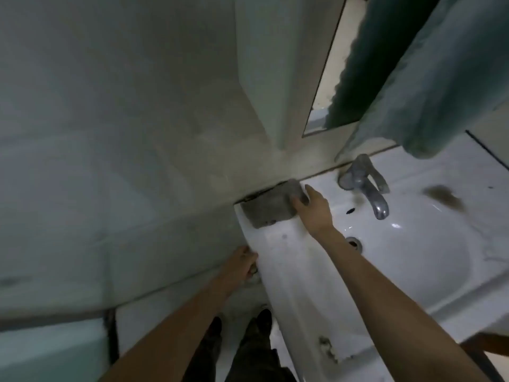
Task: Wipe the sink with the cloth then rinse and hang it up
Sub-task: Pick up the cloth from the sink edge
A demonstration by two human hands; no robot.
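On the far left stood a pale tiled wall (96, 133). Next to it, the left hand (243, 261) held the left edge of the white sink (289, 260), about midway along it, with fingers curled over and under the rim. Below that hand, a pair of dark shoes (263, 318) showed on the floor.

The grey cloth (264, 209) lay bunched in a thick block on the back left corner of the sink, against the wall. The right hand (314, 208) reached across the left rim and held the cloth's right end. Its thumb pointed toward the wall and its fingers were bent over the fabric; blur hid how tightly they closed.

Right of that hand, a metal tap (367, 188) rose from the back edge of the sink, with its spout over the basin. A ringed drain hole (352, 241) sat in the basin just beside the right forearm. Farther right, a dark smudge (443, 197) marked the back rim. Above the tap hung a mirror (326, 78) and, at the far right, a green towel (440, 78).
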